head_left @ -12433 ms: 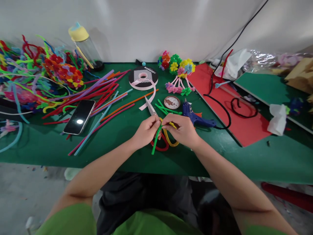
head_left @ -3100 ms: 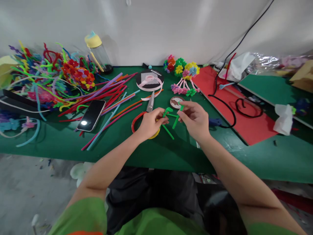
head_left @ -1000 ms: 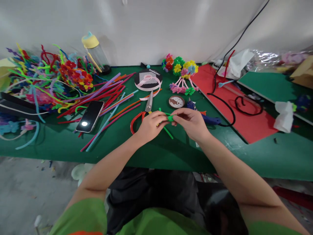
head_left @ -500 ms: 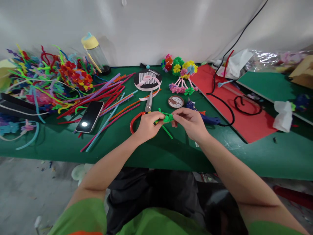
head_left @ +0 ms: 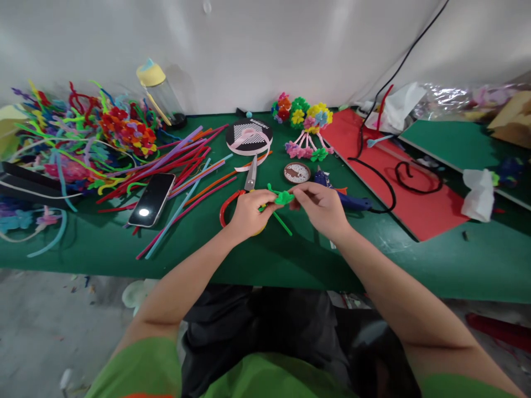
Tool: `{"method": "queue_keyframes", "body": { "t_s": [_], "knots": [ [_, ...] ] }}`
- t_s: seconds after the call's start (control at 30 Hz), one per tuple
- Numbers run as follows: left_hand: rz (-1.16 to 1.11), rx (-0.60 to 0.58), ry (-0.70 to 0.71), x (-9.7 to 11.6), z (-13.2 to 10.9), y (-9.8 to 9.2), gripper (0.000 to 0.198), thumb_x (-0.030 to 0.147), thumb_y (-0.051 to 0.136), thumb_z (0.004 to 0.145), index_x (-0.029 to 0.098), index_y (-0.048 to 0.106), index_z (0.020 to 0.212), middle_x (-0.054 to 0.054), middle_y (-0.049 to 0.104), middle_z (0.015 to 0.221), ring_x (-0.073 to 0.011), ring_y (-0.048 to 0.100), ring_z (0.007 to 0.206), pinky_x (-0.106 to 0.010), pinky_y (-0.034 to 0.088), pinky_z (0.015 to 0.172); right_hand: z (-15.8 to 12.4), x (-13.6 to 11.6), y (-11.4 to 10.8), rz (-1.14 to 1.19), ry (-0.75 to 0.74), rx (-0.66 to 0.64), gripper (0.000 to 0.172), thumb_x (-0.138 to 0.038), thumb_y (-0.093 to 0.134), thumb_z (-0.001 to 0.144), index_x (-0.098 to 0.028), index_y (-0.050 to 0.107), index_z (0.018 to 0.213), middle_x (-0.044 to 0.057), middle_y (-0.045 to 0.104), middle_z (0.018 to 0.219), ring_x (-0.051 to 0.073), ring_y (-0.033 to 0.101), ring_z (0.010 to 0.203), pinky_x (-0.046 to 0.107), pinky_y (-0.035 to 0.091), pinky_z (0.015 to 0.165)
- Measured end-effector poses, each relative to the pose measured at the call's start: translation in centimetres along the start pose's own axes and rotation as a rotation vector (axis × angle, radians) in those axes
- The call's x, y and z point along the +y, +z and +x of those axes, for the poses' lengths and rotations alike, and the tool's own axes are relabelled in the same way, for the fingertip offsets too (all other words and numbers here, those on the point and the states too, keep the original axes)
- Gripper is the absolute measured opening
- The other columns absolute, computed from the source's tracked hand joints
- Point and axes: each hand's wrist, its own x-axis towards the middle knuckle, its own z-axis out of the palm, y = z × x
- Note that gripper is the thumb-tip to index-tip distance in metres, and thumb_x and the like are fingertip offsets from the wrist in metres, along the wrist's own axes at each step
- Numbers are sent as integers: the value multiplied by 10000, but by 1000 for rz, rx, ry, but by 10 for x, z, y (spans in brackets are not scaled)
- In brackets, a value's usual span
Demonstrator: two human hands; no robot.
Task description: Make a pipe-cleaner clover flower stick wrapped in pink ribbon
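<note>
Mid-frame, the left hand [head_left: 251, 213] and right hand [head_left: 324, 209] pinch a green flower [head_left: 284, 197] between fingers [head_left: 269, 197], probably to steady it.

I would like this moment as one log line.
left hand: holds green flower | right hand: at its edge | scissors: partly hidden by left hand

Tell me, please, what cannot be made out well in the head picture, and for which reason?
All in the head view:
Green flower: underside not visible, its left end covered by the left hand.
Scissors: most of the yellow handle is hidden by the left hand.
Glue gun: partly covered by the right hand.
Ribbon spool: its print is too small to read.
Brown sheet: cut off by the right edge.
</note>
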Motion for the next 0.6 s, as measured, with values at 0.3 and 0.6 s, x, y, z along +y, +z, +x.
{"method": "queue_keyframes", "body": {
  "t_s": [0.3,0.6],
  "knots": [
    [-111,67,-184,-9,-2,0,101,254,597,771,159,631,763,-34,645,740,-122,605,665,-234,484,625,1,37,10,-749,-395,-260,317,-84,367,823,-59,612,1023,214,516,1213,295,460,1171,480,425,951],
    [-114,54,-195,-9,0,1,83,236,604,763,155,624,763,-25,641,725,-119,614,669,-227,488,626,4,21,6,-1000,-208,-445,283,-19,353,808,-63,617,901,155,603,936,249,514,918,352,444,789]
  ]
}}
